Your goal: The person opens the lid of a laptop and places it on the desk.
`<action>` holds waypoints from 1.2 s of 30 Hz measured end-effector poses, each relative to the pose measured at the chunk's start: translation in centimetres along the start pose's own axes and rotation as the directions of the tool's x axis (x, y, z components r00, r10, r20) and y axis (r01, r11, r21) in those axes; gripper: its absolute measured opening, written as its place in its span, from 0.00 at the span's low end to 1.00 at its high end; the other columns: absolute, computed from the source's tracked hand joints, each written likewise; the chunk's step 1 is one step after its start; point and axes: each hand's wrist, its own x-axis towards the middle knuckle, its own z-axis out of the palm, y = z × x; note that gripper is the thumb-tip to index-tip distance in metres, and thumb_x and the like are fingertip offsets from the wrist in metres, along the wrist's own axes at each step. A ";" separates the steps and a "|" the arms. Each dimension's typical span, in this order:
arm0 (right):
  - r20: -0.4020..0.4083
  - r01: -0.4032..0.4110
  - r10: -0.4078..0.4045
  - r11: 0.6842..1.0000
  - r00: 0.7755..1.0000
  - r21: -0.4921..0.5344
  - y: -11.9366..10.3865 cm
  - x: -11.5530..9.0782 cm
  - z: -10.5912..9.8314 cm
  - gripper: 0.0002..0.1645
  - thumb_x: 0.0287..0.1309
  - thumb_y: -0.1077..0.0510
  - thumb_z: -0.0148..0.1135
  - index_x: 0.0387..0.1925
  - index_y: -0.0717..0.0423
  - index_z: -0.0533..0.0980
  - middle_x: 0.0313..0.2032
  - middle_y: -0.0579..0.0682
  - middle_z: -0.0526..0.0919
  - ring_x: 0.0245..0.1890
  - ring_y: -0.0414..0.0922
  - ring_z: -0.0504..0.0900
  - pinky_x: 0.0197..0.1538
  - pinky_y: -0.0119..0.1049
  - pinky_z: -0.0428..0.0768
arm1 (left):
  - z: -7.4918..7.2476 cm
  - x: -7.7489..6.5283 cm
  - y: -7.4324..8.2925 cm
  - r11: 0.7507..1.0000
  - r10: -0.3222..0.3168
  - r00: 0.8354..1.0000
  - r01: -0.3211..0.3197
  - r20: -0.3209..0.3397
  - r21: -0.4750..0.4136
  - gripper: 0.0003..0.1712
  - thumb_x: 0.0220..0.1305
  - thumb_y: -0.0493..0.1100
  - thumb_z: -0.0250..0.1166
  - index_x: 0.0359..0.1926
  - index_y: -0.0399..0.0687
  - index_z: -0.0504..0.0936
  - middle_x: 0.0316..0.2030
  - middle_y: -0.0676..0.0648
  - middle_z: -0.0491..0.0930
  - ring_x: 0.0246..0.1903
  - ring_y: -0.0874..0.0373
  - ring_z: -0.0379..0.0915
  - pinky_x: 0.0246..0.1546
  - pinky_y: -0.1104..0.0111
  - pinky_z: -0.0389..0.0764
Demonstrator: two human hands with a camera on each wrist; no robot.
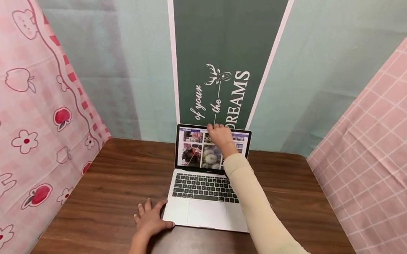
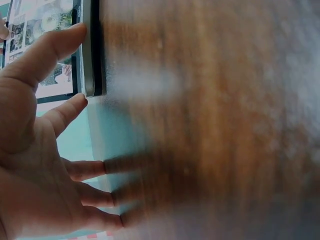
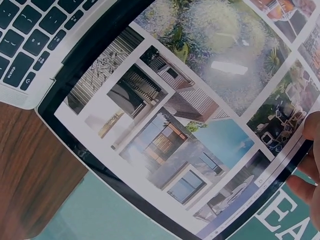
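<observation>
An unfolded silver laptop (image 1: 207, 213) rests on the table, its lit screen (image 1: 191, 153) covered with photos and its black keyboard (image 1: 202, 187) facing up. My right hand (image 1: 221, 137) holds the top edge of the screen, fingers curled over it and the forearm crossing the laptop's right side. In the right wrist view, thumb and fingertips (image 3: 302, 189) pinch that edge. At the base's front left corner, my left hand (image 1: 150, 219) has its thumb at the front edge and its index finger at the side. The other fingers spread straight onto the wood, as the left wrist view shows.
The dark brown wooden table (image 1: 125, 176) extends on both sides of the laptop. Behind it hangs a teal and green curtain (image 1: 229, 36) with white lettering. Pink patterned cloth (image 1: 35, 106) stands at the left, and pink checked cloth (image 1: 382, 132) at the right.
</observation>
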 end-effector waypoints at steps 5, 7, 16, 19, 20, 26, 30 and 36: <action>-0.019 -0.012 0.012 1.000 1.000 -0.004 0.3 0.2 0.5 0.26 0.62 0.63 0.56 0.62 0.56 0.66 0.47 0.58 0.76 0.41 0.53 0.77 0.37 0.43 0.78 | 0.2 0.2 0.1 1.000 0.008 1.000 -0.008 0.008 0.010 0.50 0.29 0.59 0.77 0.60 0.55 0.72 0.63 0.23 0.50 0.60 0.19 0.35 0.49 0.27 0.41; -0.028 -0.019 0.019 1.000 0.999 0.001 0.5 0.2 0.7 0.25 0.63 0.62 0.54 0.62 0.56 0.66 0.47 0.58 0.76 0.42 0.54 0.76 0.38 0.44 0.78 | 0.3 0.2 0.2 1.000 0.008 1.000 -0.008 0.010 0.010 0.50 0.29 0.59 0.77 0.60 0.56 0.72 0.63 0.24 0.50 0.60 0.20 0.35 0.49 0.27 0.41; -0.080 -0.009 0.009 1.000 0.997 0.003 0.9 -0.4 1.0 0.24 0.63 0.63 0.54 0.61 0.55 0.67 0.47 0.58 0.77 0.42 0.54 0.77 0.41 0.45 0.77 | 0.6 0.4 0.5 1.000 0.003 1.000 -0.003 0.011 -0.005 0.49 0.29 0.56 0.77 0.60 0.55 0.72 0.63 0.23 0.50 0.60 0.20 0.35 0.49 0.28 0.40; -0.084 -0.005 0.002 1.000 0.996 -0.025 0.8 -0.4 0.9 0.24 0.63 0.62 0.54 0.61 0.55 0.67 0.47 0.57 0.77 0.41 0.53 0.77 0.40 0.44 0.77 | 0.7 0.6 0.4 1.000 0.007 1.000 -0.007 0.005 -0.001 0.49 0.29 0.56 0.77 0.60 0.55 0.72 0.63 0.23 0.50 0.60 0.20 0.35 0.49 0.27 0.40; -0.084 -0.007 0.004 1.000 0.996 -0.027 0.7 -0.4 0.8 0.24 0.63 0.62 0.54 0.61 0.55 0.67 0.47 0.57 0.77 0.41 0.53 0.77 0.40 0.44 0.77 | 0.7 0.7 0.4 1.000 0.008 1.000 -0.008 0.005 0.000 0.49 0.29 0.56 0.77 0.60 0.55 0.72 0.63 0.23 0.50 0.60 0.20 0.35 0.49 0.27 0.40; -0.114 -0.064 0.064 0.998 0.991 0.009 0.5 -1.0 0.5 0.23 0.64 0.58 0.54 0.61 0.51 0.69 0.49 0.55 0.76 0.44 0.51 0.76 0.41 0.43 0.76 | 0.6 1.0 0.2 1.000 0.006 1.000 -0.006 0.015 0.009 0.49 0.30 0.56 0.77 0.60 0.55 0.72 0.63 0.23 0.49 0.60 0.19 0.35 0.49 0.27 0.41; -0.190 -0.068 0.066 0.998 0.980 -0.005 0.2 -2.1 0.2 0.21 0.64 0.59 0.54 0.59 0.52 0.70 0.51 0.57 0.74 0.46 0.52 0.76 0.40 0.44 0.76 | 0.6 1.0 0.5 1.000 0.005 1.000 -0.005 0.025 0.018 0.49 0.30 0.56 0.77 0.60 0.54 0.72 0.63 0.22 0.49 0.60 0.19 0.36 0.48 0.27 0.42; -0.345 -0.061 0.062 0.998 0.937 0.013 -0.1 -3.6 0.3 0.22 0.60 0.56 0.59 0.56 0.55 0.72 0.53 0.60 0.74 0.49 0.54 0.75 0.41 0.48 0.77 | 0.1 0.8 1.0 1.000 0.014 0.999 -0.015 0.033 0.016 0.46 0.32 0.52 0.77 0.59 0.49 0.74 0.61 0.21 0.53 0.58 0.18 0.40 0.48 0.28 0.47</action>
